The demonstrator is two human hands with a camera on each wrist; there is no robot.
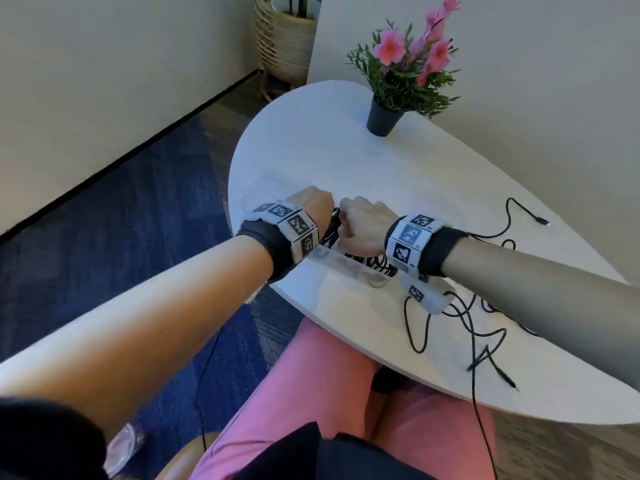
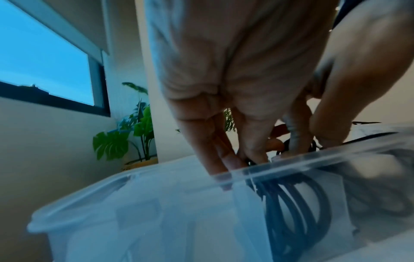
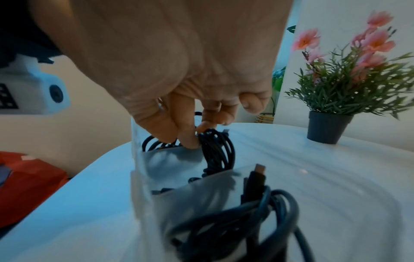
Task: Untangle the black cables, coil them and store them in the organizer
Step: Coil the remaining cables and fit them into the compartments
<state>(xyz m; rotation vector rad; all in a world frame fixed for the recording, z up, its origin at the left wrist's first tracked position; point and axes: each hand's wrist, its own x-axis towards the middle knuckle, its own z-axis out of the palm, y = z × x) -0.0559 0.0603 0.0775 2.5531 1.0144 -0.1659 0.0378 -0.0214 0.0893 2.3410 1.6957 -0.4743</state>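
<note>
A clear plastic organizer [image 1: 330, 253] [image 2: 156, 171] [image 3: 143, 179] stands near the table's left front edge. Both hands are over it. My right hand [image 1: 358, 225] [image 3: 197, 139] pinches the top of a coiled black cable [image 1: 331, 232] [image 3: 216, 148] [image 2: 298, 203] that stands in a compartment. My left hand [image 1: 313, 205] [image 2: 237, 162] reaches down with fairly straight fingers to the same coil at the rim. Another coiled cable [image 3: 257, 214] with its plug up lies in the compartment nearer my right wrist. Loose tangled black cables [image 1: 485, 327] sprawl at the front right.
A black pot of pink flowers [image 1: 384, 117] [image 3: 329, 128] stands at the back of the white table [image 1: 329, 150]. One thin cable with a plug end [image 1: 540, 220] trails to the right. A strand [image 1: 479, 420] hangs over the front edge past my pink-clad lap.
</note>
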